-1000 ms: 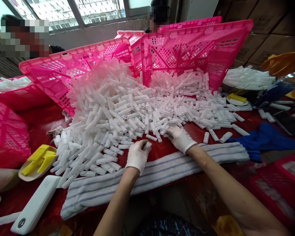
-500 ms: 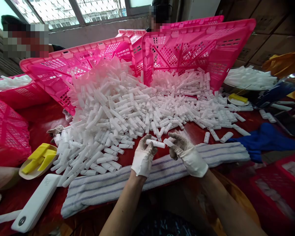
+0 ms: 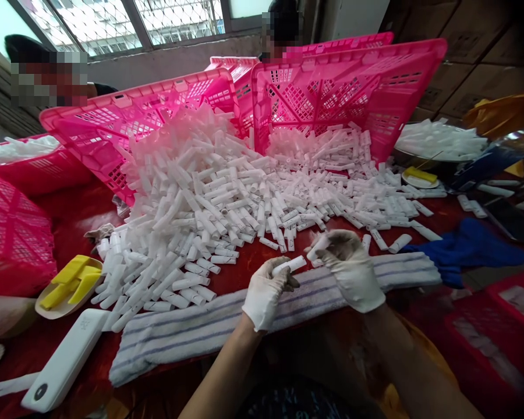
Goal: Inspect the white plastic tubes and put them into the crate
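Observation:
My left hand, in a white glove with soiled fingertips, pinches a white plastic tube that points up to the right. To its right, my gloved right hand is closed on a short white piece, perhaps a cap; motion blurs it and the fingers partly cover it. The two pieces are apart. Both hands are over the near edge of the red table, above a striped towel. Just beyond them spreads a large heap of white tubes, many with small dark print.
Pink perforated baskets lie tipped behind the heap. At left are a dish with yellow pieces and a white oblong device. A blue cloth lies at right. Two people are beyond the baskets.
My right hand has shifted right, drawing its short piece away from the tube's end. My left hand has moved slightly right and down, and its tube now tilts upward.

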### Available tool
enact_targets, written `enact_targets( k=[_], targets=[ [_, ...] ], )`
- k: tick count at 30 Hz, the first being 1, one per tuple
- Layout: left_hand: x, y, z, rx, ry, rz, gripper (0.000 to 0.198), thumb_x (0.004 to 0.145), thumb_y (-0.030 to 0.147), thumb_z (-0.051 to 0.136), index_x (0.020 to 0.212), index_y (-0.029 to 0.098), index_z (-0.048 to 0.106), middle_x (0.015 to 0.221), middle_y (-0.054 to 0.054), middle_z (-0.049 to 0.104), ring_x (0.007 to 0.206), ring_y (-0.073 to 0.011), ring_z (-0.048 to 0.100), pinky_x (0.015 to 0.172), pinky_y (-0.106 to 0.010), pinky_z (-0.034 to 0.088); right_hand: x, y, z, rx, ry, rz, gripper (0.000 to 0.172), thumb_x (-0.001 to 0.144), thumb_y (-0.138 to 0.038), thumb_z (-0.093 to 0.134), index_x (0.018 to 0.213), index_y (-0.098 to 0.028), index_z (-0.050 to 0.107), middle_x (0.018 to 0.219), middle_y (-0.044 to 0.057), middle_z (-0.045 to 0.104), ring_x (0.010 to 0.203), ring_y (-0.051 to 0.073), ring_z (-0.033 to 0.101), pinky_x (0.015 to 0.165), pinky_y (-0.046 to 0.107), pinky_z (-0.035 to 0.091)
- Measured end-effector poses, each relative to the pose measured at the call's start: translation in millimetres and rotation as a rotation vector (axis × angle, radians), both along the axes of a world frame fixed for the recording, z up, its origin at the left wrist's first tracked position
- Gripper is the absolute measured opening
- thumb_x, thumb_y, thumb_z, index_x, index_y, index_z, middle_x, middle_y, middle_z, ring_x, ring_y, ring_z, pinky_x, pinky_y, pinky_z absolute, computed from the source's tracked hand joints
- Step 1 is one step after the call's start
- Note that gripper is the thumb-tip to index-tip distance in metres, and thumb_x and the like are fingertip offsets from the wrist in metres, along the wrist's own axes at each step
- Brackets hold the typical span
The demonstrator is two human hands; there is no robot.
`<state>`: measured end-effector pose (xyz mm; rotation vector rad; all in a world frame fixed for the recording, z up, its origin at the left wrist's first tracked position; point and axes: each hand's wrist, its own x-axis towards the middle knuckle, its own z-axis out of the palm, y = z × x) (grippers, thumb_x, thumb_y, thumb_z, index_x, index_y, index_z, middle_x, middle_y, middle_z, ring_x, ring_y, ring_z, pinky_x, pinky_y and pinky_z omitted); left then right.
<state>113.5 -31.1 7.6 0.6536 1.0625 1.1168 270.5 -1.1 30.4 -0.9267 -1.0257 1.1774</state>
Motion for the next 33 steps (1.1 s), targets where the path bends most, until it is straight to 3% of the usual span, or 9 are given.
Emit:
enact_targets(
  k=[4, 8, 12, 17, 21, 24, 28, 31, 33],
  targets=[
    [10.5, -3.0, 4.9, -0.012, -0.080, 0.048, 0.055, 0.067, 0.048, 0.077, 0.103, 0.011, 0.059, 0.064, -0.001, 0.063, 0.054, -0.0118, 0.059, 0.055, -0.023, 0.044, -8.1, 2.0, -1.1, -0.017, 0.094, -0.127, 0.039, 0.061, -0.022, 0.084, 0.087, -0.026, 0.056, 0.083, -0.004, 0.069, 0.075, 0.014, 0.066, 0.078, 0.031, 0.055],
    [16.7, -9.2, 15.8, 0.058, -0.019, -0.025, 0.048, 0.074, 0.050, 0.070, 0.102, 0.011, 0.060, 0.067, 0.000, 0.059, 0.053, -0.0098, 0.056, 0.053, -0.022, 0.043, -13.8, -2.1, -10.5, -0.065, -0.046, -0.032, 0.024, 0.074, -0.037, 0.075, 0.089, -0.025, 0.061, 0.089, 0.000, 0.067, 0.087, 0.018, 0.063, 0.086, 0.035, 0.051],
    [12.2, -11.6, 17.8, 0.061, 0.078, 0.025, 0.045, 0.075, 0.051, 0.069, 0.098, 0.013, 0.060, 0.059, 0.004, 0.051, 0.047, -0.0065, 0.046, 0.047, -0.020, 0.036, -9.8, -1.8, -14.1, -0.051, -0.196, 0.051, 0.023, 0.082, -0.045, 0.065, 0.091, -0.024, 0.067, 0.103, 0.003, 0.060, 0.097, 0.019, 0.057, 0.091, 0.034, 0.048],
    [9.0, -13.1, 14.3, -0.034, -0.110, -0.161, 0.047, 0.074, 0.059, 0.066, 0.085, 0.014, 0.059, 0.056, 0.006, 0.040, 0.041, -0.0039, 0.030, 0.040, -0.020, 0.025, -5.2, 1.4, -4.5, 0.017, -0.201, 0.082, 0.020, 0.076, -0.042, 0.073, 0.078, -0.023, 0.066, 0.101, 0.004, 0.057, 0.095, 0.019, 0.056, 0.087, 0.033, 0.048],
    [13.7, -15.1, 6.6, 0.254, 0.341, 0.130, 0.033, 0.076, 0.045, 0.070, 0.097, 0.020, 0.067, 0.072, -0.002, 0.060, 0.061, -0.0134, 0.055, 0.060, -0.026, 0.047, -6.3, 0.7, 7.4, -0.089, -0.231, 0.068, 0.025, 0.077, -0.047, 0.070, 0.081, -0.023, 0.065, 0.091, 0.003, 0.060, 0.086, 0.018, 0.056, 0.084, 0.033, 0.047],
    [15.0, -14.5, -5.0, 0.468, 0.575, 0.238, 0.028, 0.076, 0.034, 0.072, 0.103, 0.025, 0.069, 0.095, -0.007, 0.069, 0.090, -0.0205, 0.063, 0.089, -0.032, 0.047, -7.3, -0.9, 8.3, -0.159, -0.254, 0.012, 0.031, 0.075, -0.051, 0.069, 0.084, -0.022, 0.064, 0.085, 0.002, 0.062, 0.085, 0.019, 0.056, 0.082, 0.033, 0.046],
    [13.1, -12.8, -14.2, 0.517, 0.615, 0.177, 0.028, 0.080, 0.031, 0.069, 0.107, 0.027, 0.069, 0.100, -0.007, 0.071, 0.094, -0.0208, 0.063, 0.093, -0.034, 0.046, -7.1, -2.3, 5.9, -0.226, -0.263, -0.067, 0.035, 0.073, -0.055, 0.069, 0.080, -0.021, 0.063, 0.076, 0.001, 0.061, 0.078, 0.018, 0.055, 0.073, 0.032, 0.046],
    [13.9, -11.2, -6.1, 0.466, 0.539, 0.188, 0.029, 0.076, 0.035, 0.072, 0.104, 0.026, 0.070, 0.097, -0.007, 0.070, 0.093, -0.0204, 0.062, 0.090, -0.032, 0.047, -11.1, -3.9, 10.4, -0.245, -0.324, -0.079, 0.035, 0.074, -0.055, 0.067, 0.078, -0.021, 0.062, 0.074, 0.002, 0.061, 0.073, 0.018, 0.055, 0.068, 0.031, 0.046],
    [17.2, -10.7, 5.1, 0.341, 0.435, 0.161, 0.031, 0.077, 0.041, 0.070, 0.101, 0.021, 0.070, 0.084, -0.005, 0.068, 0.078, -0.0174, 0.061, 0.077, -0.028, 0.050, -17.2, -6.7, 14.8, -0.199, -0.337, -0.049, 0.033, 0.077, -0.054, 0.065, 0.081, -0.021, 0.062, 0.080, 0.003, 0.062, 0.076, 0.019, 0.056, 0.070, 0.032, 0.047]
  ],
)
